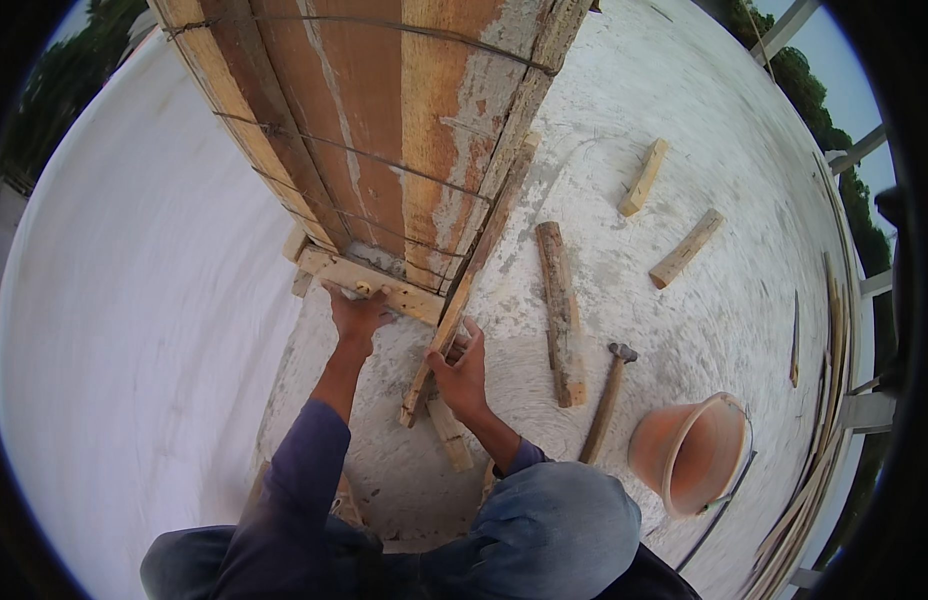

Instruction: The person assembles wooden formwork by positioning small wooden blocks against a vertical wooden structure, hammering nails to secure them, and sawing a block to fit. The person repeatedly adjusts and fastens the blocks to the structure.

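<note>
A tall wooden column form [349,130], made of upright planks and bound with wire, stands in front of me. Across its foot lies a short wooden board [414,300], and my left hand [357,318] grips its near edge, fingers partly hidden. A long narrow wooden strip [474,275] runs along the right side of the form and sticks out toward me. My right hand [462,375] holds this strip near its close end, thumb on one side and fingers on the other. Under that end, another wood piece [449,435] rests on the floor.
Right of the form lie a split log piece [559,310], a hammer [609,400] and two short wood blocks [644,178] [686,248]. An orange bucket [674,455] is tipped on its side. Long thin poles [829,400] line the far right edge; a white sheet-like surface [154,330] spreads left.
</note>
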`<state>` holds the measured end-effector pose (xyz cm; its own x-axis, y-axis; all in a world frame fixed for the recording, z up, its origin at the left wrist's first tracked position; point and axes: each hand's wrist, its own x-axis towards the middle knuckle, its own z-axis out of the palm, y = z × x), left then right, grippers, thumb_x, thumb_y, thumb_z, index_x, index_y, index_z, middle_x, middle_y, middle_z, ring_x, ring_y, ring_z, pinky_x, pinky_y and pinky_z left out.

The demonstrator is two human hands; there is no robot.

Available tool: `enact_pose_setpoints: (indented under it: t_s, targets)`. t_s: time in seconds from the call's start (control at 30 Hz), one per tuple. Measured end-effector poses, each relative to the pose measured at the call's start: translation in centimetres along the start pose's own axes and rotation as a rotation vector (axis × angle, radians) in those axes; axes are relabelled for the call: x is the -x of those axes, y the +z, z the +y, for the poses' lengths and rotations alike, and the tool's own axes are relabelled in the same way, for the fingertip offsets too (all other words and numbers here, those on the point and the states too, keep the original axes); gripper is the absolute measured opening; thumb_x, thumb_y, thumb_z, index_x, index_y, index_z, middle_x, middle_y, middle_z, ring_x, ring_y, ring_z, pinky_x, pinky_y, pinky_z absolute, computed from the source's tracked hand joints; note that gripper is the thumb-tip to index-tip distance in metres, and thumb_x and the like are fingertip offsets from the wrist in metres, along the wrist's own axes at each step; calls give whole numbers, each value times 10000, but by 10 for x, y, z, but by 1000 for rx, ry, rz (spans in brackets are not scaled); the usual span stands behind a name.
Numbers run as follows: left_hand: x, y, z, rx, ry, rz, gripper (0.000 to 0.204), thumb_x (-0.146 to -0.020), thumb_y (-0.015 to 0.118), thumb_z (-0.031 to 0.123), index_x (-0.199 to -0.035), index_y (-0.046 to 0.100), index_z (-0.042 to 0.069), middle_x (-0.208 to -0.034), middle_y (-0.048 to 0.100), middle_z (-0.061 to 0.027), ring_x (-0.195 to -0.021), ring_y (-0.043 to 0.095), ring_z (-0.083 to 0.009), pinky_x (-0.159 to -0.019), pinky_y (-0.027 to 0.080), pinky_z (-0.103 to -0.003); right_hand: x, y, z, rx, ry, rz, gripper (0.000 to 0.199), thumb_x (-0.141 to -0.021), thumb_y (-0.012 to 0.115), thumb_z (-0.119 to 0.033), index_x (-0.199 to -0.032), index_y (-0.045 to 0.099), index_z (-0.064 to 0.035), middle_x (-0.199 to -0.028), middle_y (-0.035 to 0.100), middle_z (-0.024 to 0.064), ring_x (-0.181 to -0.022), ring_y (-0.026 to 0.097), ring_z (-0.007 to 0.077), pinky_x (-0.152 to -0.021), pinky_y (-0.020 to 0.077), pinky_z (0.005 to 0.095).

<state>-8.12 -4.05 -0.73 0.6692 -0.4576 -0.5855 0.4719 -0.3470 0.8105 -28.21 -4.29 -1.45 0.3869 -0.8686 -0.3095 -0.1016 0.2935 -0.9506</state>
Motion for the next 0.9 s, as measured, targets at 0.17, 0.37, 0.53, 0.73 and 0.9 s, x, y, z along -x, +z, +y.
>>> enact_pose_setpoints:
  t_s: [0.17, 0.37, 0.53, 0.73, 0.9]
  targets:
    - [3, -1, 5, 5, -18, -50, 1034, -925, 793, 36, -1645, 57, 123, -1364, 606, -208, -1066, 725, -305, -755, 694, -438, -1, 1, -8, -116, 146, 100, 1015, -818, 900, -88, -1544, 194, -28, -1221, 525, 143, -1117, 613, 226, -887, 576, 369]
    - [1, -1, 0, 28, 44, -48, 1013, -923, 801, 49, -1628, 76, 114, -1294, 635, -222, -1010, 729, -339, -784, 686, -469, -3, -5, 0, 378, -51, 263, 953, -776, 933, -109, -1499, 319, -10, -1170, 481, 100, -1004, 575, 187, -829, 554, 306]
    - [-2, -2, -2, 5, -3, -35, 1044, -938, 786, 53, -1651, 28, 141, -1371, 606, -201, -1034, 727, -289, -763, 676, -439, -7, -5, 1, 353, -112, 223, 858, -794, 927, -134, -1453, 400, 15, -1186, 479, 110, -939, 541, 162, -787, 527, 319]
    - [-1, -2, 0, 19, -15, -59, 1111, -945, 778, 49, -1667, -56, 184, -1387, 596, -198, -1051, 718, -287, -767, 663, -445, -2, -9, -12, 625, -155, 179, 933, -799, 935, -206, -1482, 342, 21, -1277, 456, 174, -1071, 570, 210, -862, 547, 347]
    - [1, -1, 1, -12, 1, -34, 1112, -941, 779, 43, -1668, -51, 187, -1383, 595, -192, -1039, 715, -282, -768, 663, -440, 1, -10, -20, 497, -88, 112, 986, -809, 915, -208, -1518, 270, 24, -1292, 474, 200, -1154, 584, 265, -933, 549, 399]
